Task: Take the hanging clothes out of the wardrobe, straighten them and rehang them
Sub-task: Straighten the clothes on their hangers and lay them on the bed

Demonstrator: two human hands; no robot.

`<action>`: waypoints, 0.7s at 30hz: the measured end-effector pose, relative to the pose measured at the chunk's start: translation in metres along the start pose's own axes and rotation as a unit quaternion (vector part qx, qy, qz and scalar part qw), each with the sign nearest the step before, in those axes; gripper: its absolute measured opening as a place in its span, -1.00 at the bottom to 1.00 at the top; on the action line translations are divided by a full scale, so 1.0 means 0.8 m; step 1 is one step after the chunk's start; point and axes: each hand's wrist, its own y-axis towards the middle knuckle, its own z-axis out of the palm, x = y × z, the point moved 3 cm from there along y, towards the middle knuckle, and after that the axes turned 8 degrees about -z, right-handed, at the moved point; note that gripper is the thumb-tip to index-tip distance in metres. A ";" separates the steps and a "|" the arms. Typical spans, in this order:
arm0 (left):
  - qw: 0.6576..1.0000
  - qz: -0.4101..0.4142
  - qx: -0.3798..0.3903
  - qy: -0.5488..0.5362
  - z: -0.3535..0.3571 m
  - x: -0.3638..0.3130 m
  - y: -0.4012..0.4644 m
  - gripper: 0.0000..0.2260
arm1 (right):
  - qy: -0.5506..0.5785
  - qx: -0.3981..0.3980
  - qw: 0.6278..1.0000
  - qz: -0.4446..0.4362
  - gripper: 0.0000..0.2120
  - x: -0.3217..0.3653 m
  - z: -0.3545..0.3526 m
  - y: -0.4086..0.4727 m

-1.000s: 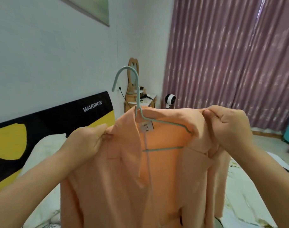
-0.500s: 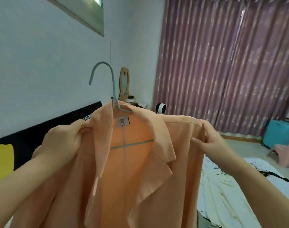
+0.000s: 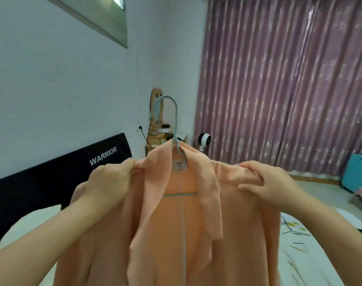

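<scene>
An orange jacket (image 3: 176, 234) hangs on a pale blue hanger (image 3: 174, 129), held up in front of the person and filling the lower middle of the view. The hanger's hook stands above the collar, free in the air and caught on nothing. Most of the hanger is hidden inside the jacket: only the hook, a short piece of the sloping arm at the neck and part of the crossbar between the lapels show. A small white label (image 3: 180, 165) sits inside the collar, its letters too small to read with certainty.

The left hand (image 3: 110, 182) is clenched on the jacket's shoulder to the left of the collar, bunching the cloth between thumb and fingers. The right hand (image 3: 266, 182) is clamped on the other shoulder to the right of the collar, fingers curled over the top of the cloth. The 2 hands are well apart, with the collar between them. The jacket's hem and lower sleeves are cut off by the bottom edge.

Behind the jacket to the left runs a black headboard (image 3: 52, 178) marked WARRIOR, partly covered by the left arm. Beyond the hook stand a wooden bedside table (image 3: 155, 139) and a small white camera (image 3: 204, 140). Purple curtains (image 3: 289, 79) hang behind the jacket to the right. A bed (image 3: 299, 244) with a white printed sheet lies below, mostly hidden.
</scene>
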 end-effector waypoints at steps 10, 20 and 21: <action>0.929 -0.039 0.350 -0.110 0.140 -0.071 0.045 -0.60 | 0.050 -0.294 0.950 0.088 -0.82 -0.169 -0.012 0.031; 0.907 -0.068 0.370 -0.188 0.283 -0.192 0.111 -0.51 | -0.016 -0.243 0.917 0.317 -0.40 -0.304 0.021 0.065; 0.906 -0.078 0.368 -0.196 0.298 -0.205 0.118 -0.51 | -0.010 -0.247 0.915 0.320 -0.36 -0.312 0.041 0.061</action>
